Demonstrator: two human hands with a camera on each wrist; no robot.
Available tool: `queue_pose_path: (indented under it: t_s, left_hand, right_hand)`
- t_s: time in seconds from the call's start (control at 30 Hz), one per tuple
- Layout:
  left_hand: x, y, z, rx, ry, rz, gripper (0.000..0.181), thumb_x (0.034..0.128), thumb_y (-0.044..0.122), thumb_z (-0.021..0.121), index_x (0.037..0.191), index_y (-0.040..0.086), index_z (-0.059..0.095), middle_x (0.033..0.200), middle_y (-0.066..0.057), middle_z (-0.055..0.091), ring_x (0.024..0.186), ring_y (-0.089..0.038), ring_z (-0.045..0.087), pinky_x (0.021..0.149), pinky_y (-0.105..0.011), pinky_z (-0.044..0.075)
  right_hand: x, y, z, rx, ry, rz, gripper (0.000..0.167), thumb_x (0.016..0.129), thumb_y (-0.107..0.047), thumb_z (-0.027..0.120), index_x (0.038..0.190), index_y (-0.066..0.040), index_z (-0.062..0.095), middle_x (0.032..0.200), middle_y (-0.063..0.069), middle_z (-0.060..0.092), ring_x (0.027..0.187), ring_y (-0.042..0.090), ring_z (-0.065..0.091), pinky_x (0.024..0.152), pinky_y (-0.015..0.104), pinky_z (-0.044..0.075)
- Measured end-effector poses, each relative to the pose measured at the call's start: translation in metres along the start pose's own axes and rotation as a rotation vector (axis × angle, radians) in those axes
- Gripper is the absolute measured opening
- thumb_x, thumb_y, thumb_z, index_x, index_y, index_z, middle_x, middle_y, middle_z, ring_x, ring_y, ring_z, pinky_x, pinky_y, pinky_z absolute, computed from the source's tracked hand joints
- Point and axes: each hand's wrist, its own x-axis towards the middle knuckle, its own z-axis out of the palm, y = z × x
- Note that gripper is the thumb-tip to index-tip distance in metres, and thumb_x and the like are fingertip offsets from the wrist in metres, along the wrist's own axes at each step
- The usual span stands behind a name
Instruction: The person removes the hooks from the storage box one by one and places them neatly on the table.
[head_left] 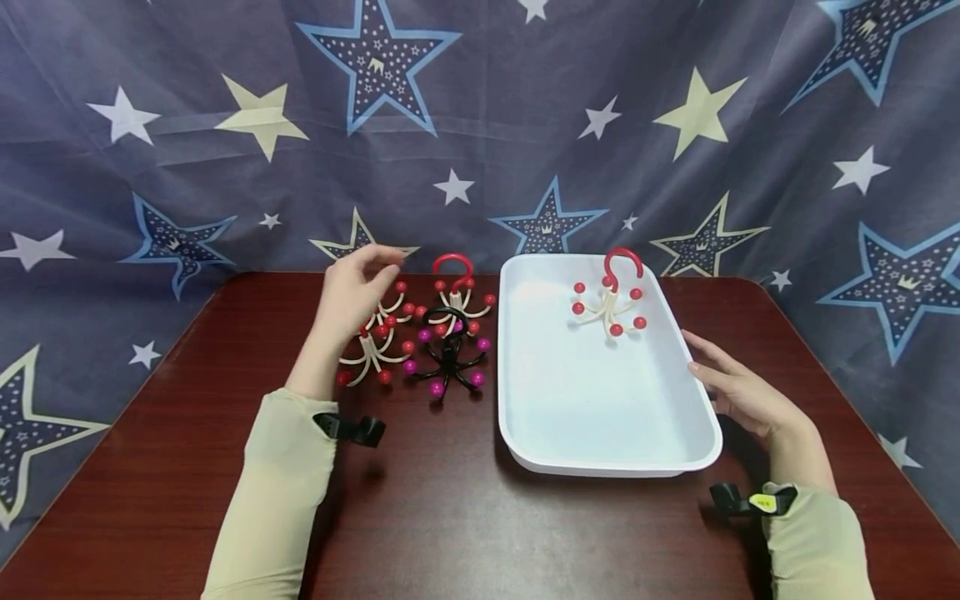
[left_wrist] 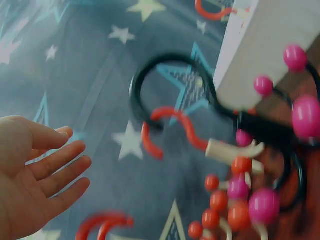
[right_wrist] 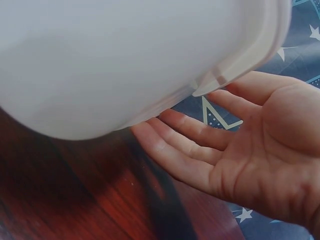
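My left hand point(head_left: 356, 287) is raised over a group of rotating multi-arm hook hangers at the left, its fingers loosely bent and holding nothing. In the left wrist view that hand point(left_wrist: 40, 175) is apart from the hangers. A black hanger with magenta balls point(head_left: 448, 354) stands frontmost; behind it is a cream hanger with a red hook point(head_left: 454, 302). Another cream hanger point(head_left: 371, 354) stands below my left hand, which partly hides more. One cream, red-hooked hanger point(head_left: 609, 308) stands inside the white tray point(head_left: 611, 462). My right hand point(head_left: 750, 396) touches the tray's right side with nearly straight fingers point(right_wrist: 175, 160).
The dark red wooden table point(head_left: 420, 525) carries the tray and hangers. A star-patterned cloth point(head_left: 480, 125) hangs behind the table and along both sides. Black straps with small devices sit on the left wrist point(head_left: 348, 427) and right wrist point(head_left: 753, 502).
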Motion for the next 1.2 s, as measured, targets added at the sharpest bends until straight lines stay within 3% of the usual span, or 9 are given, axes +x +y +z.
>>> queue_pose_path:
  t_s: [0.13,0.23,0.33,0.5,0.67,0.9,1.07,1.2]
  left_hand:
    - [0.009,0.021,0.021,-0.052,-0.063,0.029,0.019,0.0936,0.003,0.062,0.110,-0.001,0.071,0.107,-0.015,0.072,0.093,-0.026,0.068,0.081,-0.031,0.050]
    - [0.012,0.033,0.038,-0.099,-0.119,0.032,0.019,0.0942,0.004,0.062,0.110,-0.001,0.071,0.107,-0.016,0.072,0.094,-0.027,0.068,0.084,-0.037,0.051]
    - [0.014,0.042,0.055,-0.124,-0.171,0.035,0.019,0.0947,0.005,0.062,0.110,0.000,0.071,0.108,-0.015,0.072,0.094,-0.025,0.068,0.085,-0.037,0.051]
    - [0.016,0.059,0.080,-0.114,-0.233,0.075,0.018,0.0953,0.005,0.062,0.110,0.002,0.072,0.109,-0.011,0.072,0.094,-0.023,0.068,0.085,-0.035,0.052]
    - [0.022,0.079,0.102,-0.078,-0.305,0.104,0.021,0.0960,0.007,0.062,0.114,0.004,0.072,0.112,-0.009,0.071,0.098,-0.021,0.067,0.087,-0.032,0.051]
    - [0.038,0.107,0.135,0.004,-0.443,0.147,0.025,0.0987,0.010,0.058,0.120,0.005,0.068,0.118,-0.008,0.069,0.106,-0.020,0.064,0.090,-0.028,0.049]
    - [0.050,0.118,0.156,0.005,-0.525,0.101,0.027,0.0998,0.012,0.057,0.125,0.006,0.065,0.121,-0.008,0.067,0.110,-0.020,0.062,0.088,-0.026,0.050]
    - [0.058,0.120,0.173,-0.005,-0.529,0.091,0.028,0.0994,0.011,0.057,0.126,0.004,0.065,0.122,-0.009,0.066,0.109,-0.021,0.062,0.087,-0.025,0.050]
  right_hand:
    - [0.001,0.002,0.000,0.007,0.001,-0.002,0.070,0.105,-0.029,0.046,0.160,-0.014,0.005,0.138,-0.002,0.044,0.107,0.006,0.060,0.086,0.035,0.053]
    - [0.001,0.003,0.001,0.015,0.002,-0.009,0.069,0.106,-0.028,0.046,0.160,-0.014,0.005,0.131,-0.010,0.046,0.107,0.006,0.061,0.085,0.036,0.054]
    - [0.001,0.003,0.000,0.016,0.003,-0.012,0.069,0.106,-0.028,0.046,0.160,-0.015,0.006,0.130,-0.011,0.046,0.107,0.006,0.061,0.085,0.036,0.054]
    - [0.001,0.002,0.000,0.015,0.001,-0.014,0.069,0.106,-0.028,0.046,0.160,-0.014,0.005,0.131,-0.010,0.047,0.107,0.006,0.061,0.085,0.037,0.054]
    - [0.000,0.001,0.000,0.010,0.006,-0.015,0.068,0.106,-0.028,0.046,0.160,-0.015,0.006,0.139,-0.001,0.044,0.108,0.005,0.060,0.085,0.037,0.053]
    - [0.000,0.001,-0.002,0.020,0.013,-0.018,0.068,0.106,-0.027,0.046,0.160,-0.016,0.007,0.131,-0.011,0.046,0.108,0.004,0.060,0.085,0.036,0.053]
    - [0.001,0.001,0.000,0.032,0.003,-0.017,0.068,0.106,-0.027,0.046,0.160,-0.015,0.006,0.127,-0.013,0.050,0.107,0.007,0.062,0.084,0.038,0.054]
    - [0.002,0.000,0.002,0.032,0.002,-0.016,0.068,0.106,-0.027,0.046,0.160,-0.015,0.006,0.128,-0.011,0.049,0.106,0.007,0.062,0.084,0.038,0.054]
